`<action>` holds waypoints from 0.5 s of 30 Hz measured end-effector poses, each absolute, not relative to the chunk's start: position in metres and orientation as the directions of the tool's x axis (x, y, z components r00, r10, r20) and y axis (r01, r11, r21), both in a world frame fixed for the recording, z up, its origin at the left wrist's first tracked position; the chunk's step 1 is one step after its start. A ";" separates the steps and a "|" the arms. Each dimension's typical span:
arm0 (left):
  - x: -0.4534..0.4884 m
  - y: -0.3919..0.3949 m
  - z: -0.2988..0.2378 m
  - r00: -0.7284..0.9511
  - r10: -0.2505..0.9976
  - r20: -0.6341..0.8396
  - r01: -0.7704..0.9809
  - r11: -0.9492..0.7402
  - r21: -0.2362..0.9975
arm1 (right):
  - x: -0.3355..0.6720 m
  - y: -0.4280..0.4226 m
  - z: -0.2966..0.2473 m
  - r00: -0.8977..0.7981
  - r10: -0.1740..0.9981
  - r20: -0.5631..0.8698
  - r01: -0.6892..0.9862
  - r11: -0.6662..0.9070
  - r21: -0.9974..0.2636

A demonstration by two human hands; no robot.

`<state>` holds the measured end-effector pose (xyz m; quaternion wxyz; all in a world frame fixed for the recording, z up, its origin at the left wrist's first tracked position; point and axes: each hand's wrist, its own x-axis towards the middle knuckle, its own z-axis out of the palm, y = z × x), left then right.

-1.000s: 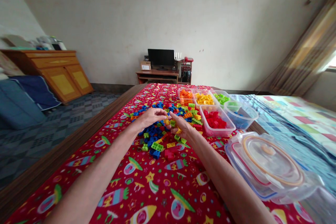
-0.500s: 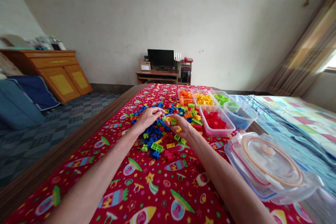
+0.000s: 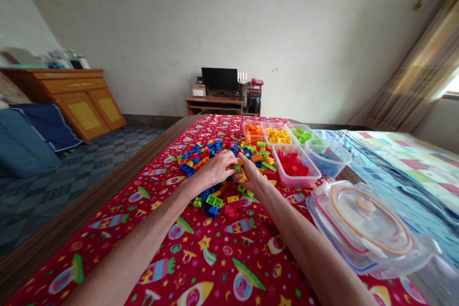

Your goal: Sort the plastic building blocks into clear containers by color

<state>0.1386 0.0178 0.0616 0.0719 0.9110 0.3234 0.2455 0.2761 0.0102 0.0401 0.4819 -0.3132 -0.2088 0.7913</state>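
Note:
My right hand point(image 3: 252, 173) is curled, palm inward, around yellow toy building bricks point(image 3: 244, 177). My left hand point(image 3: 220, 166) is beside it, its bent fingers meeting the right fingers, and what they pinch is hidden. Under and around both hands spreads a mixed pile of toy bricks, with blue bricks point(image 3: 187, 169) mostly at the left. At the near edge lie a light green brick point(image 3: 214, 201), a red brick point(image 3: 231, 211) and a loose yellow brick point(image 3: 233, 199).
Right of the pile stand clear tubs of orange bricks point(image 3: 254, 130), yellow bricks point(image 3: 278, 136), green bricks point(image 3: 301, 135) and red bricks point(image 3: 293, 164). A round tub point(image 3: 342, 155) contains blue bricks. Stacked clear lids point(image 3: 373, 222) lie nearer on the red patterned tablecloth point(image 3: 206, 258).
My left hand has moved right, from over the pile to against my right hand. The right hand stays nearly in place with yellow bricks in it.

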 end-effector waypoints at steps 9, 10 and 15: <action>0.117 0.037 0.064 0.389 0.841 0.376 0.537 -0.539 0.649 | 0.281 0.001 0.052 -0.344 0.876 -0.339 -0.666 -0.482 -0.569; 0.115 0.041 0.061 0.362 0.853 0.376 0.562 -0.522 0.642 | 0.281 0.001 0.053 -0.341 0.876 -0.340 -0.662 -0.481 -0.574; 0.109 0.052 0.045 0.236 0.867 0.440 0.689 -0.468 0.553 | 0.282 0.001 0.055 -0.315 0.893 -0.321 -0.620 -0.449 -0.644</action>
